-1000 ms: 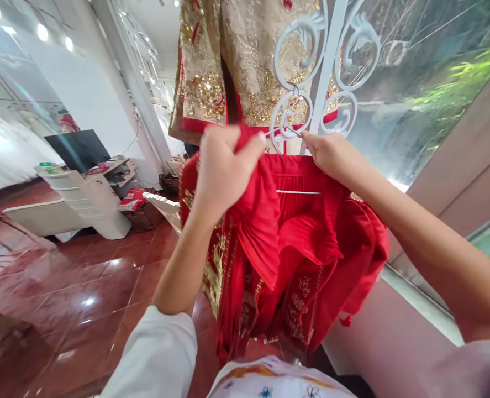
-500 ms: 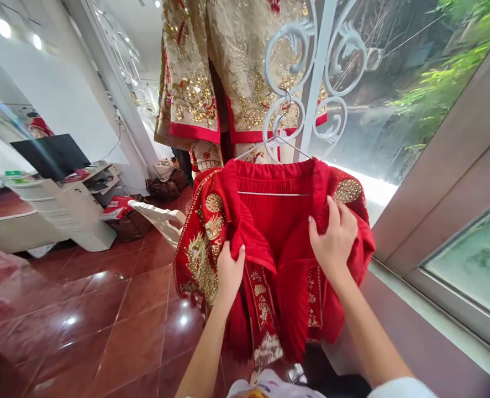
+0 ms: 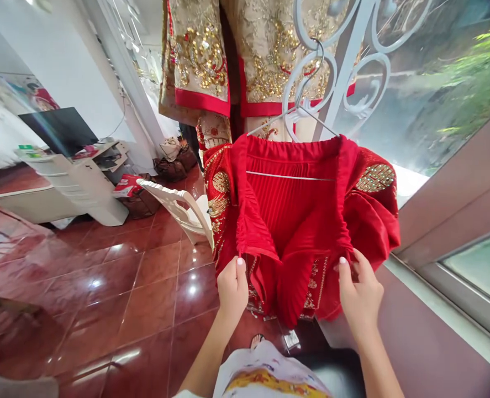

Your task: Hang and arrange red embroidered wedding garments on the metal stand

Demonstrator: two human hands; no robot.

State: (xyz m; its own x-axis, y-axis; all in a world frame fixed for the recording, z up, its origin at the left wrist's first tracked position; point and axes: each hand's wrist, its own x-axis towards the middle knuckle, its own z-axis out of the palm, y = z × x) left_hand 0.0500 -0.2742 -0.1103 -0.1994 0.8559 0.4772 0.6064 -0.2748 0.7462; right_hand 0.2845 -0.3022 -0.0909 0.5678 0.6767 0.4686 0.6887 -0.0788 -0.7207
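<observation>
A red pleated skirt (image 3: 292, 207) with gold embroidery hangs from a thin wire hanger (image 3: 298, 113), which is hooked onto a white scroll-work metal rack (image 3: 344, 72). Its gathered waistband is spread wide at the front, showing the pleated inside. At the lower left end of the waistband, my left hand (image 3: 233, 287) pinches the fabric between thumb and fingers. The opposite end is pinched in my right hand (image 3: 361, 290), level with the left. Gold embroidered panels fold inward below both hands.
Behind the skirt hangs a beige garment (image 3: 203, 55) with gold sequins and red trim. A white chair (image 3: 182, 207) stands to its left, near a white desk (image 3: 62, 179) with a black monitor (image 3: 64, 132). A framed window (image 3: 456, 243) borders the right.
Both my hands have slid down and apart along the waistband edges, drawing its two ends open toward me. The view has tilted downward.
</observation>
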